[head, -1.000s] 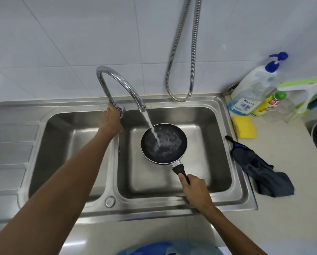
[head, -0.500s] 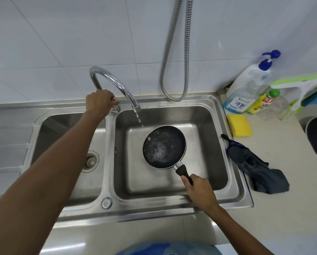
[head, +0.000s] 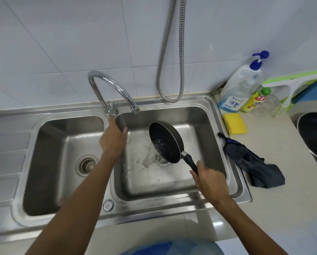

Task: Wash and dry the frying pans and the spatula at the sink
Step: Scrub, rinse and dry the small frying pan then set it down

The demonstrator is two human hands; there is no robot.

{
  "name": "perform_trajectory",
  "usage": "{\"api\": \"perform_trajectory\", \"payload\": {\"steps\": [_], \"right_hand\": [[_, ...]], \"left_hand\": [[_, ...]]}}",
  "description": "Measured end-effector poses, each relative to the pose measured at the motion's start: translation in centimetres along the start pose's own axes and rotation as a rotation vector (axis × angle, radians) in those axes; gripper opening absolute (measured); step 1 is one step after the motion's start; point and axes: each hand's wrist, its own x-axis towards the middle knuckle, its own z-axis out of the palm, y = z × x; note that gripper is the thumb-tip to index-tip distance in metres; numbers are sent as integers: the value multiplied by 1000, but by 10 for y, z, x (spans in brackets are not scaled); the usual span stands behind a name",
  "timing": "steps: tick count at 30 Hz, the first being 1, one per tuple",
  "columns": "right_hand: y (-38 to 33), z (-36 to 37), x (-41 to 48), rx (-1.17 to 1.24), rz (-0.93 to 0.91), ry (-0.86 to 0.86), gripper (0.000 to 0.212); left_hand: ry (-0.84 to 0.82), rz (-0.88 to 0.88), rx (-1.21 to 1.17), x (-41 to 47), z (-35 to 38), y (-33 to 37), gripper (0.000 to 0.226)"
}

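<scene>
**Small pan getting its rinse water dumped, still plenty left to do**

Since half a second ago the left hand (head: 113,139) has come off the tap (head: 113,89), which has stopped running. The small frying pan (head: 165,142) has gone from lying flat to tipped up steeply, so the rinse water (head: 150,155) is pouring out of it.

Left to right as it stands: the left hand hangs over the divider between the two basins, just below the tap base. Its fingers are loose and hold nothing (it's a bit blurred). The small pan is over the right basin (head: 200,137), above the drain, with its inside facing left. The right hand (head: 211,183) has its fingers wrapped round the black handle.

On the worktop (head: 264,208) right of the sink there's a yellow sponge (head: 235,123) and a dark cloth (head: 253,162) lying against the sink's edge. Two soap bottles (head: 240,85) stand near the wall. A bigger frying pan (head: 314,137) is cut off by the right edge.

My read on progress: early days. The small pan looks rinsed, but I can't tell if it's been soaped, and it's clearly not dried yet. I'd guess the cloth is for drying. The big pan sits waiting on the worktop, and it looks like it hasn't had its turn. The spatula isn't in view at all. So I'd say we're partway through the first of three things.
</scene>
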Motion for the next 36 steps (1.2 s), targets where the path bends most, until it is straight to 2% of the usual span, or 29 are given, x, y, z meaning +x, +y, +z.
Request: {"api": "perform_trajectory", "payload": {"steps": [2,4,7,9,12,14,16,18,22,26,31,34,36], "right_hand": [[0,-4,-3,-23,3,34,34],[-4,-7,-3,-35,12,68,32],[-11,-13,-5,-41,56,84,27],[-16,-17,-7,-26,98,60,31],[-24,-20,-12,38,123,45,38],[-29,-21,-15,68,134,34,38],[-34,-19,-18,153,153,38,37],[-39,-17,-21,336,212,2,39],[-49,-12,-23,635,286,-99,44],[-51,-8,-23,762,276,-70,37],[-32,-12,-25,848,290,7,17],[-15,-17,-28,865,234,6,17],[-2,-18,-30,821,178,9,15]], "left_hand": [[-89,28,24,-29,20,-6,34],[-172,54,9,-55,38,-11,32],[-313,51,-97,-92,59,-9,29],[-413,45,-199,-113,74,-5,26],[-651,-61,-405,-139,83,8,26],[-781,-141,-517,-154,81,20,33],[-857,-197,-631,-167,81,31,41],[-905,-277,-779,-177,83,39,46],[-864,-454,-1045,-185,94,45,68],[-879,-461,-1138,-188,99,48,79],[-838,-487,-1146,-196,101,68,66],[-746,-541,-1114,-204,113,93,47],[-615,-604,-1095,-211,128,109,37]]}}
